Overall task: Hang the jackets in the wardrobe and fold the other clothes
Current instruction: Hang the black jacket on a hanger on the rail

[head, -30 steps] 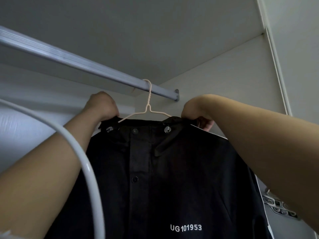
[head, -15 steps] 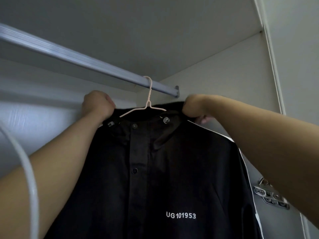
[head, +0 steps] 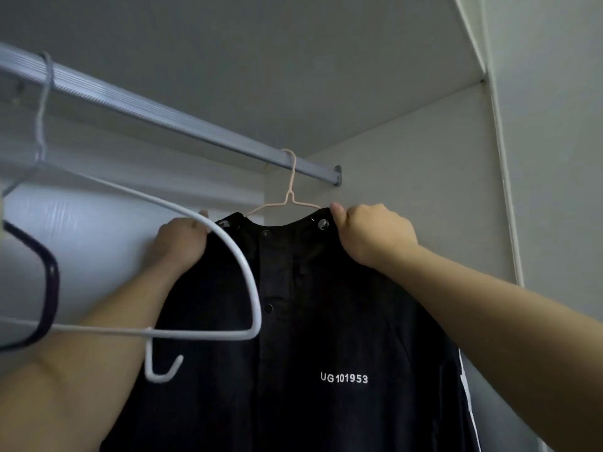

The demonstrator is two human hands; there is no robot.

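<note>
A black jacket (head: pixel 326 321) with white lettering "UG101953" hangs on a thin pink wire hanger (head: pixel 288 194). The hanger's hook sits over the metal wardrobe rail (head: pixel 163 115) near its right end. My left hand (head: pixel 181 239) grips the jacket's left shoulder by the collar. My right hand (head: pixel 372 233) pinches the collar's right edge, thumb up. Both arms reach upward into the wardrobe.
An empty white hanger (head: pixel 195 334) hangs from the rail at left and crosses in front of my left arm. A dark purple hanger (head: pixel 49 288) shows at the left edge. The wardrobe's side wall (head: pixel 424 190) stands close to the right of the jacket.
The view has pulled back and the white and purple hangers came into sight. Both hands stay on the jacket's shoulders, and the pink hanger stays on the rail.
</note>
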